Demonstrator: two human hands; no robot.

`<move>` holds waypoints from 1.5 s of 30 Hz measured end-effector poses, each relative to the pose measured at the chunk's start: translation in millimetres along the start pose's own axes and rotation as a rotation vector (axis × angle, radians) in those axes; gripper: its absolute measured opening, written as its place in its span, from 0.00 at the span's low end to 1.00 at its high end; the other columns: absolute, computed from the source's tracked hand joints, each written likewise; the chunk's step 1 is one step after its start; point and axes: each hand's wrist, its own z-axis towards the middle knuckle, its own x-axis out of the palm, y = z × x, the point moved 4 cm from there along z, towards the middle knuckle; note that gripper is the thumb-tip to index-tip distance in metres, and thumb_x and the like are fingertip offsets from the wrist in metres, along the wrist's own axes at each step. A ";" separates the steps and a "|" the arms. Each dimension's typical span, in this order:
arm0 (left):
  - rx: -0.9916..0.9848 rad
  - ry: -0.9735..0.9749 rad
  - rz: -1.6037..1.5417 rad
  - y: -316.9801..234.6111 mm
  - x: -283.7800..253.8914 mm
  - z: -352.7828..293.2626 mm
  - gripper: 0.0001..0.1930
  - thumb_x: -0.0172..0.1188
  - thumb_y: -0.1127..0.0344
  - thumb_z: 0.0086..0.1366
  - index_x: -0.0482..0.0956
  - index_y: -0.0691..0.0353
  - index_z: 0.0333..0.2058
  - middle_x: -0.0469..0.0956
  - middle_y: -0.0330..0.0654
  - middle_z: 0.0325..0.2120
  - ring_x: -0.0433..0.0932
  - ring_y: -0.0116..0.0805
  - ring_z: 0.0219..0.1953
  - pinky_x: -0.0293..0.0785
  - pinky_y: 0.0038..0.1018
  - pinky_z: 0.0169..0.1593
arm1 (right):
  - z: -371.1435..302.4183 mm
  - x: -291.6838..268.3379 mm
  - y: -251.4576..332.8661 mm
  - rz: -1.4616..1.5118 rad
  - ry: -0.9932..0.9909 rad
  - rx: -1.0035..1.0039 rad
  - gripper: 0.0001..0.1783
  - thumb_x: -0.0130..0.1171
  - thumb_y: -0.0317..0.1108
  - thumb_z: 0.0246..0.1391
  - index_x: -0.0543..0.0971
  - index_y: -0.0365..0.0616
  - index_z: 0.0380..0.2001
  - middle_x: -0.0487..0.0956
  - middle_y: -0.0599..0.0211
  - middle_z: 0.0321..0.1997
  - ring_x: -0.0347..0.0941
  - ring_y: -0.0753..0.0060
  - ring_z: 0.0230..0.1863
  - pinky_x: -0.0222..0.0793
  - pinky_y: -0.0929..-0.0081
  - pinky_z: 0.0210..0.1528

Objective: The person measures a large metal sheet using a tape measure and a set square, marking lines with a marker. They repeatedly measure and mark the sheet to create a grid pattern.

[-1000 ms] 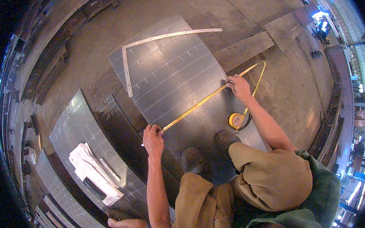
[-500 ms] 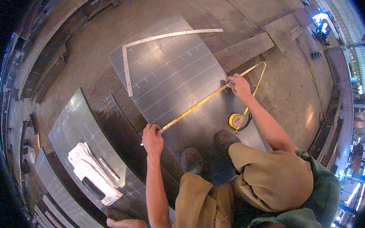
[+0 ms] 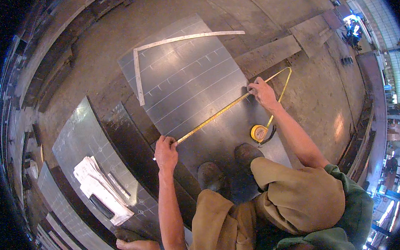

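A yellow measuring tape (image 3: 214,117) is stretched slantwise across a dark steel plate (image 3: 186,87) marked with pale parallel lines. At the plate's left edge, my left hand (image 3: 166,153) is closed on the tape's end; a small white tip pokes out beside its fingers, its kind unclear. My right hand (image 3: 262,95) pinches the tape near the plate's right edge. Beyond it the blade bends back to the yellow tape case (image 3: 258,133), which lies on the plate near my right boot (image 3: 247,153). A large carpenter's square (image 3: 138,76) rests over the plate's far end.
On a marked plate (image 3: 76,136) to the left lie papers (image 3: 91,173), a dark-handled object (image 3: 101,206) and a short ruler (image 3: 118,186). Another person's arm (image 3: 138,246) shows at the lower left. Flat steel bars (image 3: 268,55) lie at the right. Bright light (image 3: 352,21) glows at far right.
The fingers of my right hand have shifted slightly on the tape. My left hand, the tape and its case look nearly the same.
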 end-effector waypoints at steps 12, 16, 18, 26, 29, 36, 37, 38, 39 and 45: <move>0.000 0.062 0.015 0.3 -1.4 -0.1 0.17 0.66 0.61 0.63 0.82 0.62 0.49 0.74 0.61 0.58 0.69 0.61 0.64 0.66 0.47 0.66 | 1.4 2.2 1.6 -0.023 0.048 -0.021 0.14 0.61 0.32 0.55 0.80 0.56 0.46 0.71 0.57 0.44 0.75 0.46 0.48 0.76 0.51 0.45; 0.041 0.035 0.011 1.9 1.0 1.1 0.15 0.66 0.62 0.63 0.82 0.61 0.46 0.76 0.60 0.54 0.70 0.63 0.62 0.68 0.48 0.64 | 1.4 6.3 -5.1 -0.035 0.047 -0.037 0.17 0.58 0.30 0.55 0.80 0.56 0.48 0.72 0.58 0.44 0.75 0.46 0.49 0.77 0.52 0.46; 0.050 0.008 0.006 1.9 1.2 0.2 0.14 0.67 0.62 0.62 0.82 0.61 0.45 0.76 0.60 0.54 0.70 0.63 0.62 0.68 0.49 0.63 | 1.7 7.9 -7.1 -0.045 0.048 -0.040 0.18 0.56 0.30 0.55 0.79 0.56 0.49 0.73 0.58 0.45 0.75 0.46 0.50 0.77 0.52 0.46; 0.038 0.033 0.029 2.1 0.2 1.1 0.14 0.67 0.62 0.62 0.82 0.61 0.45 0.74 0.60 0.57 0.71 0.61 0.61 0.69 0.47 0.63 | 2.8 6.8 -3.2 -0.037 0.020 -0.058 0.10 0.58 0.27 0.57 0.78 0.51 0.42 0.73 0.61 0.41 0.76 0.50 0.46 0.74 0.55 0.43; 0.038 0.013 0.038 3.2 0.3 0.8 0.14 0.67 0.62 0.62 0.82 0.61 0.45 0.74 0.59 0.57 0.71 0.61 0.61 0.70 0.47 0.62 | 3.5 5.6 -2.1 -0.064 0.003 -0.076 0.09 0.58 0.28 0.58 0.78 0.52 0.41 0.73 0.60 0.41 0.75 0.50 0.46 0.74 0.55 0.44; 0.002 0.087 0.020 -0.3 -2.4 2.3 0.15 0.67 0.62 0.62 0.82 0.60 0.46 0.74 0.58 0.58 0.71 0.60 0.61 0.69 0.47 0.64 | 4.1 2.7 -0.2 -0.063 0.036 -0.062 0.07 0.58 0.31 0.59 0.78 0.51 0.41 0.74 0.61 0.41 0.75 0.49 0.46 0.73 0.56 0.45; 0.013 0.066 0.021 0.5 -1.2 1.4 0.15 0.67 0.61 0.62 0.82 0.60 0.46 0.74 0.58 0.58 0.71 0.60 0.61 0.69 0.47 0.64 | 4.6 2.5 -0.9 -0.067 0.038 -0.061 0.06 0.58 0.31 0.59 0.78 0.51 0.41 0.74 0.61 0.41 0.75 0.49 0.46 0.73 0.56 0.45; 0.024 0.044 0.023 0.6 -1.6 0.7 0.15 0.67 0.61 0.63 0.82 0.60 0.46 0.74 0.58 0.58 0.71 0.60 0.61 0.69 0.47 0.64 | 5.2 2.7 -0.5 -0.071 0.040 -0.061 0.06 0.58 0.31 0.59 0.78 0.50 0.40 0.74 0.61 0.41 0.75 0.49 0.46 0.73 0.56 0.45; 0.022 0.039 0.021 1.2 -1.6 0.4 0.15 0.67 0.61 0.62 0.82 0.60 0.45 0.74 0.59 0.58 0.71 0.60 0.62 0.69 0.47 0.63 | 5.6 3.0 -0.1 -0.062 0.039 -0.060 0.06 0.58 0.31 0.59 0.78 0.50 0.40 0.74 0.61 0.41 0.75 0.49 0.46 0.73 0.56 0.45; 0.035 0.032 0.017 2.7 -0.7 0.9 0.14 0.67 0.61 0.62 0.81 0.60 0.45 0.73 0.60 0.59 0.71 0.61 0.62 0.70 0.47 0.62 | 5.2 1.3 1.1 -0.052 0.025 -0.073 0.06 0.58 0.30 0.58 0.78 0.49 0.40 0.75 0.62 0.41 0.75 0.49 0.46 0.73 0.56 0.46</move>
